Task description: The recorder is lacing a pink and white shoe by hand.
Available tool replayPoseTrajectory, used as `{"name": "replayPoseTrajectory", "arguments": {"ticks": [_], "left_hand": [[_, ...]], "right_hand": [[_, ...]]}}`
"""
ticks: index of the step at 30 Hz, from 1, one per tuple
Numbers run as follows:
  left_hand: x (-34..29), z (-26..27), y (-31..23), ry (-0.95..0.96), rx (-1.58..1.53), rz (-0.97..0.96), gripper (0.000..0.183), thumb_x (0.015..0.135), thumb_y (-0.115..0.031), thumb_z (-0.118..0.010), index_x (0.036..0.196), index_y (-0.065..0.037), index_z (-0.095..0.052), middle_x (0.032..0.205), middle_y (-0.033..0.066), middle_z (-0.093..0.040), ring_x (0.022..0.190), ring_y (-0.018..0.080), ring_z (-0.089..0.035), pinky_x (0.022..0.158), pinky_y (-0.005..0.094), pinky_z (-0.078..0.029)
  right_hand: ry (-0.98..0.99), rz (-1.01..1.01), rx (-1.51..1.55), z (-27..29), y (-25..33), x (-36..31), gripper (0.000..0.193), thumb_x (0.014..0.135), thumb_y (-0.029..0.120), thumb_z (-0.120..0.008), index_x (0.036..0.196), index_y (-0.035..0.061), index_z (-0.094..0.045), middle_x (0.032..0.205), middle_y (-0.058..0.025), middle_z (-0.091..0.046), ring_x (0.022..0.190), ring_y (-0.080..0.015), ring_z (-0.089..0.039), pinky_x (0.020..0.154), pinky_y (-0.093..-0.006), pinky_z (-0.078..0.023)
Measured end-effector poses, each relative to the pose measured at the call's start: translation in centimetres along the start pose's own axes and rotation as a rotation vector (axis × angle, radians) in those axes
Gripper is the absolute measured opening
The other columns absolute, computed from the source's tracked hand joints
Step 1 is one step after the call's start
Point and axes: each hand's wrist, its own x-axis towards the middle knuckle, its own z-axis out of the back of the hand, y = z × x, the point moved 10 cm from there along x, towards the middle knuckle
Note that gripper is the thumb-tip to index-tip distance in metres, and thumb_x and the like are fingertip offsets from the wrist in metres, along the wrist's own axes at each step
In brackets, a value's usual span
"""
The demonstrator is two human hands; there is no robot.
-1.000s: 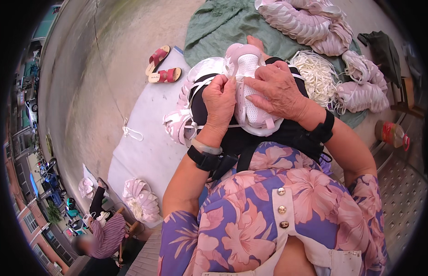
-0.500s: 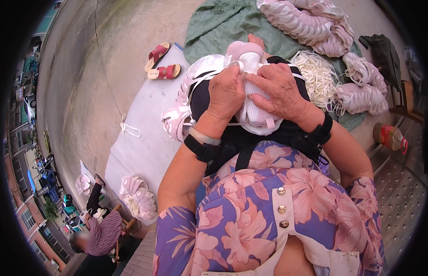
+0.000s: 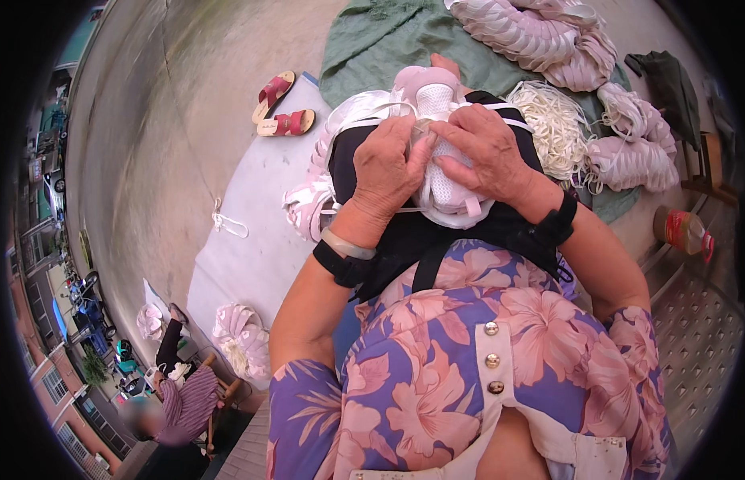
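A pink and white shoe upper (image 3: pixel 436 98) with mesh panels lies across my lap, on dark cloth. My left hand (image 3: pixel 388 166) is closed at its left edge, thumb and fingertips pinching a white shoelace near the eyelets. From the other side my right hand (image 3: pixel 486 152) grips the upper, its index finger and thumb meeting the middle near the left thumb. The exact hold of the fingertips is partly hidden. A loop of white lace (image 3: pixel 403 106) stands out above my left knuckles. More pink and white uppers (image 3: pixel 307 210) are bunched beside my left thigh.
To my right lie a heap of white shoelaces (image 3: pixel 548 132) and bundled uppers (image 3: pixel 632 164). A larger bundle (image 3: pixel 540 40) rests on a green cloth (image 3: pixel 380 48). Red sandals (image 3: pixel 286 122) stand ahead left. An oil bottle (image 3: pixel 681 230) is at right. Another person (image 3: pixel 184 408) sits far left.
My left hand has turned and shifted slightly left, its thumb now stretched toward the right fingers. A lace loop shows above it. The right hand has barely moved.
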Motion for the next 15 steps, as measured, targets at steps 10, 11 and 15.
{"name": "replayPoseTrajectory", "arguments": {"ticks": [10, 11, 15], "left_hand": [[0.7, -1.9, -0.9, 0.531, 0.189, 0.123, 0.032, 0.077, -0.017, -0.06, 0.099, 0.006, -0.054, 0.084, 0.0213, -0.061, 0.076, 0.0364, -0.06, 0.068, 0.0427, -0.047], [0.2, -2.9, -0.1, 0.675, 0.28, 0.204, 0.024, 0.077, -0.013, -0.056, 0.092, 0.006, -0.053, 0.082, 0.0232, -0.061, 0.078, 0.0395, -0.06, 0.069, 0.0457, -0.047], [1.0, -3.6, -0.7, 0.688, 0.318, 0.159, 0.016, 0.074, -0.007, -0.051, 0.084, 0.005, -0.05, 0.077, 0.0245, -0.061, 0.079, 0.041, -0.06, 0.071, 0.0481, -0.046]], "right_hand": [[0.026, 0.048, -0.014, -0.2, 0.5, -0.4, 0.041, 0.065, 0.02, -0.064, 0.103, 0.0058, -0.058, 0.085, -0.0089, -0.052, 0.078, -0.0266, -0.052, 0.07, -0.0364, -0.043], [0.038, 0.052, -0.02, -0.4, 0.7, -0.4, 0.04, 0.065, 0.02, -0.064, 0.102, 0.0059, -0.057, 0.085, -0.0086, -0.052, 0.079, -0.0265, -0.052, 0.07, -0.0365, -0.043], [0.061, 0.022, -0.016, -0.7, 0.9, 0.0, 0.036, 0.065, 0.019, -0.064, 0.098, 0.0069, -0.057, 0.085, -0.0085, -0.051, 0.081, -0.0265, -0.052, 0.069, -0.0371, -0.042]]}}
